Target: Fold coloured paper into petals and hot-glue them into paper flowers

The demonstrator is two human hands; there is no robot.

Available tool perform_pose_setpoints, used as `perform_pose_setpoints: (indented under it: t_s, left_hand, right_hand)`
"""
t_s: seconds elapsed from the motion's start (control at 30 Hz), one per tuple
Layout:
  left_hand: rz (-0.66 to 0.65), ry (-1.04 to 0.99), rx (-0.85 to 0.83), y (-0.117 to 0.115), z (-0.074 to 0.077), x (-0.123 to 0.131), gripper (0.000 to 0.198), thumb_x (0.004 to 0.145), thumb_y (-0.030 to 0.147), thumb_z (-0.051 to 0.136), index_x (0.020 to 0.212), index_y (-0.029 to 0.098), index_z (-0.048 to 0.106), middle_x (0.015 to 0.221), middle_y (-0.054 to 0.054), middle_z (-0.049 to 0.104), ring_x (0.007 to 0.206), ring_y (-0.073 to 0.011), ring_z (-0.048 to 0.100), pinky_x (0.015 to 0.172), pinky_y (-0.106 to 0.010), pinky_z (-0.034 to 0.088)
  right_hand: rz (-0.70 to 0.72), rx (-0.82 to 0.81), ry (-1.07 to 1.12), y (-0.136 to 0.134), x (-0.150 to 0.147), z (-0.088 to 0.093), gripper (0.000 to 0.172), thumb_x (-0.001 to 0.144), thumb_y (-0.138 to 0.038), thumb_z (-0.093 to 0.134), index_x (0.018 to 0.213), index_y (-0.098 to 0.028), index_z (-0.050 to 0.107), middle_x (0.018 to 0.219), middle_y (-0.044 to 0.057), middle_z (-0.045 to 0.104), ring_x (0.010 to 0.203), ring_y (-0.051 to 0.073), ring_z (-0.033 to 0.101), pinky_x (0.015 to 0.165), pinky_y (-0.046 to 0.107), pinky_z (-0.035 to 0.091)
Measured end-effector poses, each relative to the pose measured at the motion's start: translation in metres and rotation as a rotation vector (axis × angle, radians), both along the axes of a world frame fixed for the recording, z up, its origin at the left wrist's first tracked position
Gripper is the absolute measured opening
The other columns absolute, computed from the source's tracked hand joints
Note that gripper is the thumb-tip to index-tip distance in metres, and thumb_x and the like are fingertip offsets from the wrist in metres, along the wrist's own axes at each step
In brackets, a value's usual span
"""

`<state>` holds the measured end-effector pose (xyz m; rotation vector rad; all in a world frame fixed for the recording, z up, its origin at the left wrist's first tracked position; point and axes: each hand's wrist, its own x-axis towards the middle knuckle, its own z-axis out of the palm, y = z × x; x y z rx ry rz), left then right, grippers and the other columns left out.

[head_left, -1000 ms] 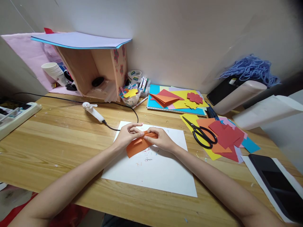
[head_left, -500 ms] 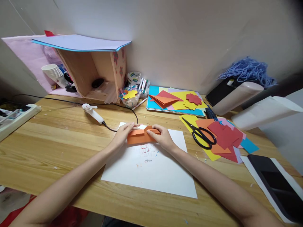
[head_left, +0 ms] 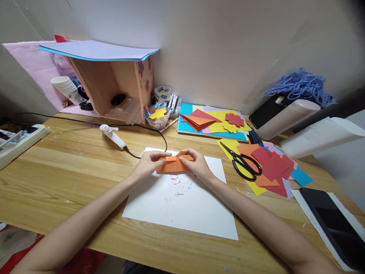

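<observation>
An orange folded paper (head_left: 172,166) is held over the far part of a white sheet (head_left: 182,213) that bears red, blue and orange marks. My left hand (head_left: 150,163) pinches its left end between thumb and fingers. At the other end, my right hand (head_left: 195,163) grips the paper with its thumb on the near face and fingers behind. Creases and a folded strip along the top edge show between the hands. The fingertips behind the paper are partly hidden.
Black-handled scissors (head_left: 242,163) lie on coloured paper pieces (head_left: 273,165) at the right, near a phone (head_left: 330,220). A white glue gun (head_left: 112,137) with a cable lies left. Behind stand an open box (head_left: 146,83), a tub of scraps (head_left: 158,121) and stacked coloured sheets (head_left: 182,123).
My left hand has shifted its hold, its thumb now pressing on the near face of the orange paper. The paper's left end has tilted slightly; my right hand stays at its end.
</observation>
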<state>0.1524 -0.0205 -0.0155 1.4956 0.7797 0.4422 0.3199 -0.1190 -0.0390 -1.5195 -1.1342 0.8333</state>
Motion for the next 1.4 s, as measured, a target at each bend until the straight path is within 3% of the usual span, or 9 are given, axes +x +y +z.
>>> perform_pose_setpoints:
  t_s: [0.3,0.57,1.07,1.4]
  left_hand:
    - [0.014,0.024,0.138,-0.007,-0.008,0.002,0.022,0.065,0.025,0.061,0.083,0.014,0.069,0.090,-0.008,0.069,0.084,-0.0205,0.063,0.078,-0.031,0.048]
    - [0.008,0.044,0.316,-0.014,-0.013,0.005,0.016,0.072,0.027,0.055,0.075,0.016,0.068,0.081,-0.005,0.069,0.078,-0.0173,0.061,0.073,-0.027,0.044]
    - [0.003,0.075,0.265,-0.015,-0.015,0.007,0.033,0.075,0.043,0.050,0.070,0.014,0.064,0.072,-0.003,0.064,0.069,-0.0154,0.055,0.063,-0.024,0.039]
    - [0.018,0.098,0.221,-0.021,-0.009,0.007,0.028,0.066,0.040,0.061,0.074,0.014,0.065,0.078,-0.005,0.066,0.077,-0.0187,0.058,0.067,-0.027,0.043]
  right_hand:
    - [0.173,-0.050,0.069,0.003,0.004,0.007,0.015,0.069,-0.026,0.058,0.081,-0.017,0.060,0.083,0.003,0.062,0.078,0.016,0.057,0.067,0.027,0.043]
    - [0.275,-0.073,0.101,0.000,0.006,0.007,0.020,0.072,-0.033,0.061,0.082,-0.018,0.066,0.085,0.005,0.066,0.077,0.017,0.059,0.067,0.027,0.043]
    - [0.178,-0.096,0.011,0.002,0.001,0.005,0.023,0.074,-0.038,0.057,0.077,-0.017,0.064,0.080,0.004,0.064,0.072,0.015,0.056,0.062,0.025,0.041]
    - [0.167,-0.077,-0.026,0.000,-0.002,0.006,0.019,0.074,-0.034,0.056,0.074,-0.017,0.063,0.077,0.003,0.063,0.072,0.015,0.056,0.064,0.025,0.040]
